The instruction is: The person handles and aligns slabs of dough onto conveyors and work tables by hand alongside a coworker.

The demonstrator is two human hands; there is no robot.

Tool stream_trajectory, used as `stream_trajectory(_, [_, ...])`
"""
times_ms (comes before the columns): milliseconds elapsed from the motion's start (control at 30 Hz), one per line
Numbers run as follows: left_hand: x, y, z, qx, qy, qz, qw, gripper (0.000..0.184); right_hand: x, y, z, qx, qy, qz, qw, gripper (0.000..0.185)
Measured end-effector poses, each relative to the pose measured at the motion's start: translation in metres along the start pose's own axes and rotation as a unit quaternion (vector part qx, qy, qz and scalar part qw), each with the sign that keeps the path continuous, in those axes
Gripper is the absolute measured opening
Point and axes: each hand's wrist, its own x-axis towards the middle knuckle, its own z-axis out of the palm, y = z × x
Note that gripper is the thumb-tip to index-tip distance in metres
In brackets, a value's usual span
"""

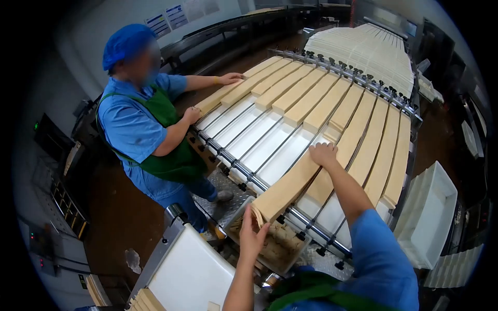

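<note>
My left hand holds the near end of a long stack of flat, pale yellow sheets, its fingers at the stack's end. My right hand grips the far end of this same stack from above. The stack lies slantwise over the metal front rail, its near end past the table edge. More long stacks lie side by side in lanes on the white table, parted by thin metal rods.
A co-worker in blue with a green apron stands at the left, hands on another stack. Below my left hand is a bin with scraps. A white conveyor stands at lower left, a white crate at right.
</note>
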Motion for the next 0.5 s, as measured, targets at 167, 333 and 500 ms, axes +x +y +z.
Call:
stream_trajectory(167, [0.029,0.002,0.036,0.101,-0.013,0.024,0.995,0.058,0.051,0.016,-0.023,0.034,-0.002,0.030,0.999,0.063])
stream_trajectory(333, [0.044,-0.020,0.058,0.137,0.015,0.041,0.990,0.057,0.092,0.044,0.005,0.027,-0.010,0.005,1.000,0.061])
stream_trajectory(500, [0.068,-0.027,0.078,0.133,0.004,0.038,0.990,0.058,0.081,0.038,-0.024,-0.009,0.017,0.044,0.999,0.052])
